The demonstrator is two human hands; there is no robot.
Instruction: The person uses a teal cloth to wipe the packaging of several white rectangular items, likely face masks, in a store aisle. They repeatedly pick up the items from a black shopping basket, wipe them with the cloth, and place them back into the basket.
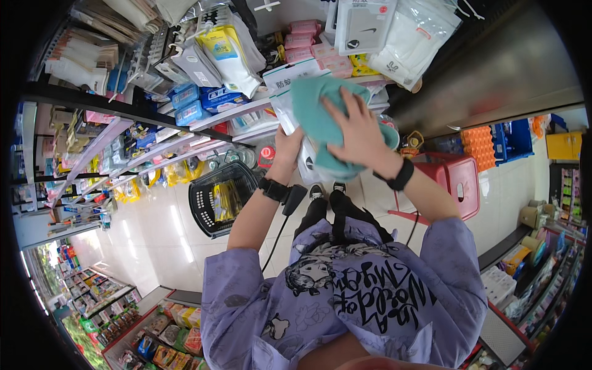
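Observation:
My left hand [288,145] grips the edge of flat white plastic packages [287,108], which bear writing along their top edges. Spread over a teal cloth [311,104], my right hand [358,129] presses it against the front of these packages. The cloth is bunched under my fingers and covers most of the packages' face. Above and beyond my hands, more packaged garments hang on the rack, among them a white package with a grey window [365,27] and a clear bag of white fabric [414,46].
Shelves of pink packs [303,41] and blue packs [189,111] stand in front. A black basket [199,203] holding yellow packets [225,201] sits on the floor at left. A red plastic stool [462,187] and orange egg trays [478,148] are at right. Merchandise shelves [134,340] stand behind me.

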